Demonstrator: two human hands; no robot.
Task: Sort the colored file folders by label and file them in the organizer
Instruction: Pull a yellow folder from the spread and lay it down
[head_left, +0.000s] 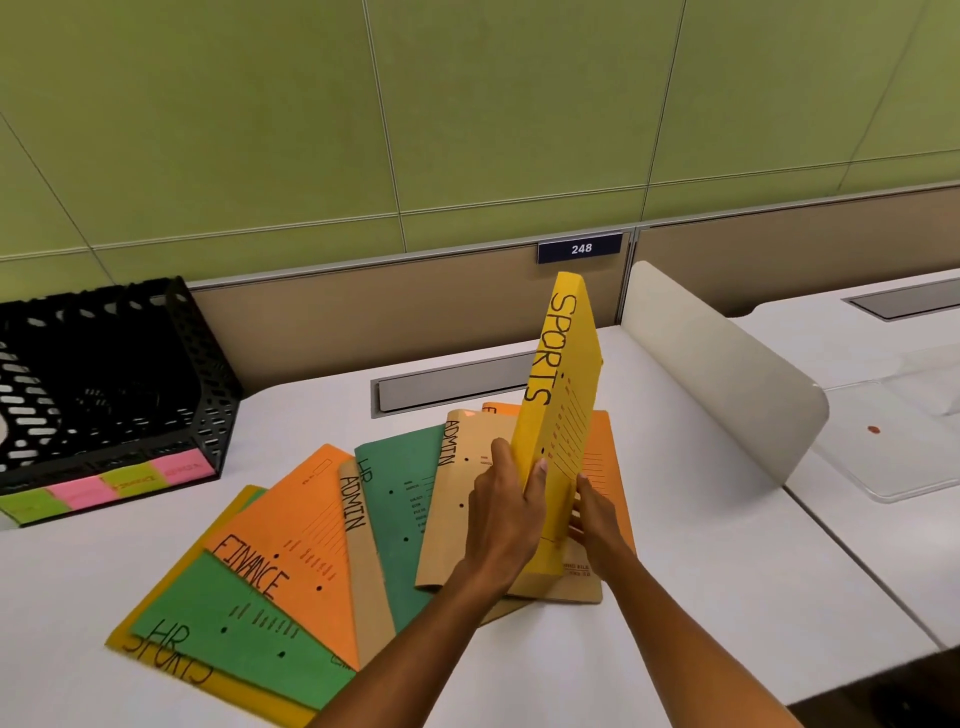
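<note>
Both hands clamped on the yellow SPORTS folder: left hand pinching its near edge, right hand bracing the far face. Folder stood nearly upright, long axis rising away and slightly right, bottom resting on the tan ADMIN folder in the fanned pile on the worktop. Black organizer well off to the left, at the back, coloured slot labels along its front. Left hand nearer to it. Open worktop between pile and organizer; low divider close on the right, so probably leftward over the pile.
</note>
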